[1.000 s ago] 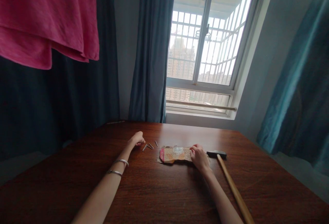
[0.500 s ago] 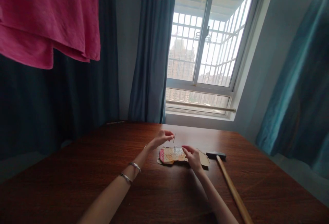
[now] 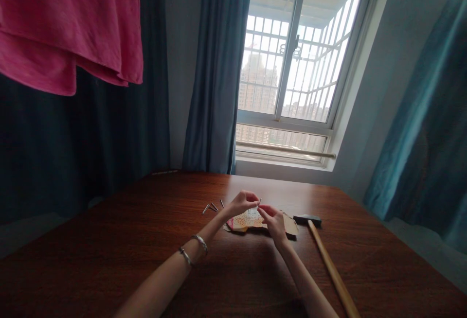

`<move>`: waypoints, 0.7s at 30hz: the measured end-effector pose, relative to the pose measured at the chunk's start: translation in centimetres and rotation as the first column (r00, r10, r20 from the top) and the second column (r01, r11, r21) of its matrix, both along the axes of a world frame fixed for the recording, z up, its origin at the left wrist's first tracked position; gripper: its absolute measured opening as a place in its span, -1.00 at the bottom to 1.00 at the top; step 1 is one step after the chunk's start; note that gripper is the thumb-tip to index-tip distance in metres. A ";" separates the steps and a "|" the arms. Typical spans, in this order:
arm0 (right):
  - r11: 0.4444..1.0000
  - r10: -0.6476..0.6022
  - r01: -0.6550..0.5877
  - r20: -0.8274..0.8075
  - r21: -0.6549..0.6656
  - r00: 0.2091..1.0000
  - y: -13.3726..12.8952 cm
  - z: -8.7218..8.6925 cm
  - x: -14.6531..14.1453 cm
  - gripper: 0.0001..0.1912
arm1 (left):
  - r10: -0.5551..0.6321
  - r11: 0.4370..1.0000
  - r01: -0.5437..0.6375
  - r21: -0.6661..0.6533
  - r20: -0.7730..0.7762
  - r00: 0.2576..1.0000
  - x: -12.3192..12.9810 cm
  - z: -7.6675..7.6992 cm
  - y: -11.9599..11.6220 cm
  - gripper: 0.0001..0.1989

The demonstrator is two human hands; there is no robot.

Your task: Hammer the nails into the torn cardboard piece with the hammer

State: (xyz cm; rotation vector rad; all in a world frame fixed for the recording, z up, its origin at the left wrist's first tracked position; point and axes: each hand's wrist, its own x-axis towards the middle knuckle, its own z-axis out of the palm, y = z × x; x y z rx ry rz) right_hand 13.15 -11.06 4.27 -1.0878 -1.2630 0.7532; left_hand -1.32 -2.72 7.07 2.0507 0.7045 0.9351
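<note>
Over the cardboard, my left hand pinches a thin nail between thumb and fingertips. My right hand has its fingertips together at the lower part of the same nail, so both hands meet there. Below them lies a piece of cardboard with a pink, white and orange spotted print and ragged edges. Thin nails stand upright in it, partly hidden by my left hand. Several loose nails lie on the table to the left of the cardboard.
A hammer with a black head and long wooden handle lies right of the cardboard on the brown wooden table. Blue curtains and a barred window stand behind. A pink cloth hangs at upper left.
My left hand has moved right with the nail, bringing it to my right fingertips. The loose nails at left, hidden behind my left hand and arm before, now show.
</note>
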 end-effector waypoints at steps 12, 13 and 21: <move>0.998 -0.062 0.061 0.042 0.019 0.997 1.9 -0.7 0.2 -0.59 | 0.010 0.999 -0.009 0.035 -0.031 0.999 -0.1 -0.1 0.6 -0.65; 0.997 -0.070 0.069 0.058 0.021 0.996 2.4 -0.6 0.3 -0.60 | 0.037 0.998 -0.036 0.051 -0.021 0.999 -0.3 0.0 0.9 -0.65; 0.997 -0.076 0.070 0.249 0.035 0.966 5.4 -0.6 0.3 -0.77 | 0.259 0.966 -0.257 -0.034 0.080 0.962 -2.0 -0.7 2.9 -0.63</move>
